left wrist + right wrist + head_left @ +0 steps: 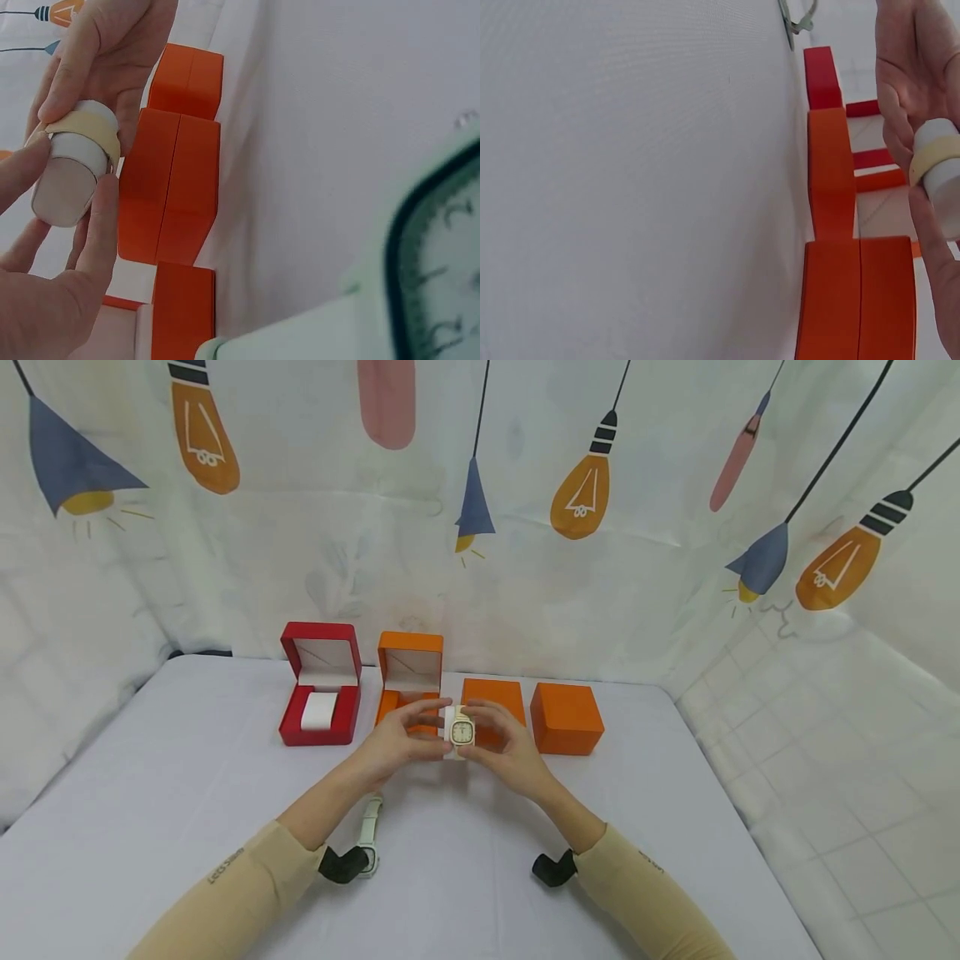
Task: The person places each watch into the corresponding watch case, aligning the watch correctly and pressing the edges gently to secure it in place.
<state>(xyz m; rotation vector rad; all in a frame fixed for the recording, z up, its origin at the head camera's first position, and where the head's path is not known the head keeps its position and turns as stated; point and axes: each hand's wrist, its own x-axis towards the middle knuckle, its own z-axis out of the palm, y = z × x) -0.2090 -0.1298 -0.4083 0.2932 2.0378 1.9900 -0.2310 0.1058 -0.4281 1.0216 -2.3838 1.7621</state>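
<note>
L hand (401,733) & R hand (512,750), fingers pinching white cushion (69,184) w/ cream wristwatch (462,732) round it, open orange box (411,643) behind L hand

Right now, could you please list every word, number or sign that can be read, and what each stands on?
"2": dial of the pale green watch
"1": same dial
"12": same dial
Too small to read: lettering on the left sleeve and right sleeve; dial of the cream watch.

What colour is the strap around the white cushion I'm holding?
Pale creamy yellow; the strap shows best in the left wrist view.
</note>
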